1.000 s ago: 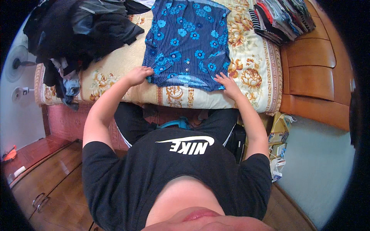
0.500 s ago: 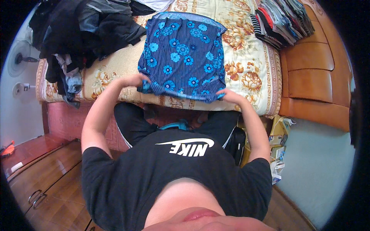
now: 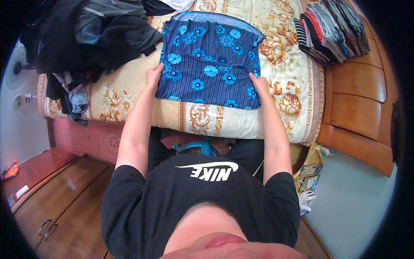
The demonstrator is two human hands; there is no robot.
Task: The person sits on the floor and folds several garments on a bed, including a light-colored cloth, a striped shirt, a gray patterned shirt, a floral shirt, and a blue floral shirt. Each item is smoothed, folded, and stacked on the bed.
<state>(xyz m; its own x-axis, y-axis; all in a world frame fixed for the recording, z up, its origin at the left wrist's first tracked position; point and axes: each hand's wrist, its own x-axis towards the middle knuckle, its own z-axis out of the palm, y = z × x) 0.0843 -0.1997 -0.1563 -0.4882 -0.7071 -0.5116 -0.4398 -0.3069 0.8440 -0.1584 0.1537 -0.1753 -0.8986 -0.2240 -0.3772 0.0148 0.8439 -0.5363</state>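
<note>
A dark blue garment [image 3: 202, 71] with light blue flowers and thin pale stripes lies spread on the bed, its lower part folded up over itself. Its exact kind cannot be made out. My left hand [image 3: 154, 75] pinches the left edge of the folded layer, thumb on top. At the opposite edge my right hand [image 3: 258, 83] grips the cloth in the same way. Both hands hide the fingers beneath the fabric. A plainer strip of the garment's inside shows along its far edge.
The bed cover [image 3: 284, 103] is cream with brown flowers. At the back left lies a heap of dark clothes [image 3: 99, 39], partly hanging over the bed's edge. A stack of folded clothes [image 3: 330, 32] stands at the back right, beside the brown leather headboard [image 3: 355, 86].
Both hands have moved away from me, carrying the garment's near edge up and over the rest. The cloth now looks shorter, and its near border is a fold.
</note>
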